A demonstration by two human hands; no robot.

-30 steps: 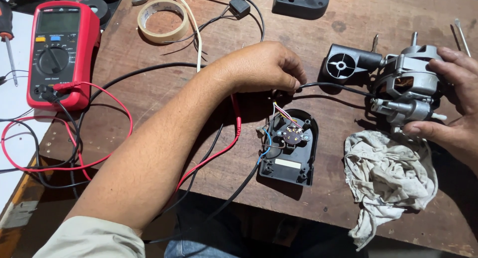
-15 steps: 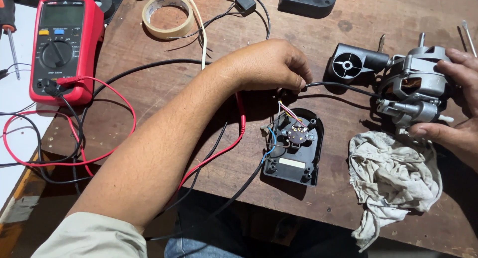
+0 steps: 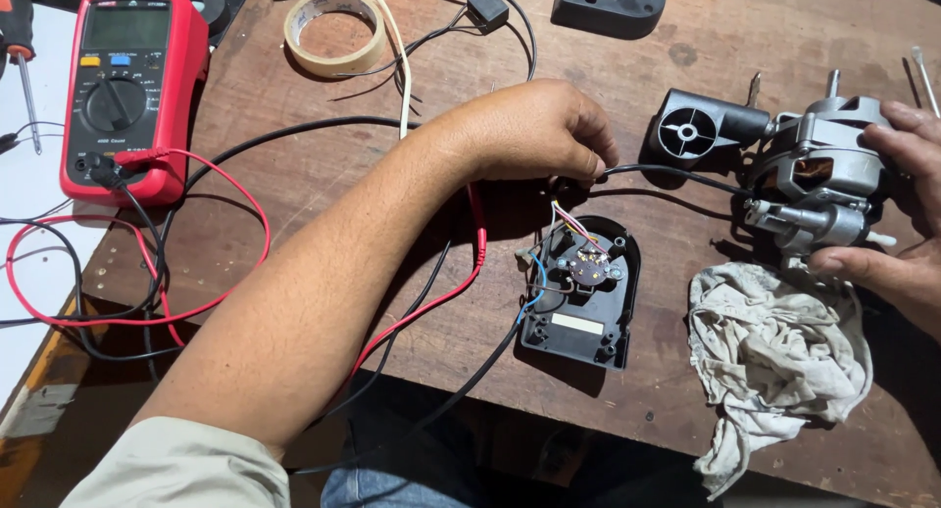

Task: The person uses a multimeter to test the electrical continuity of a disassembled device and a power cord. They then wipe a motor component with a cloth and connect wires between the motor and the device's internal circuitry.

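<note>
Workbench point(image 3: 294, 165) worn wood | left hand point(image 3: 534, 131) perhaps pinching cable point(image 3: 676, 175) | right hand point(image 3: 897, 214) grips motor point(image 3: 818, 190)

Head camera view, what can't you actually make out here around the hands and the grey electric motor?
- Left hand: its curled fingers hide whatever they pinch, near the black cable.
- Right hand: cut off by the right edge; it hides the far side of the grey electric motor.
- Open black plastic switch housing: wire joints too small.
</note>
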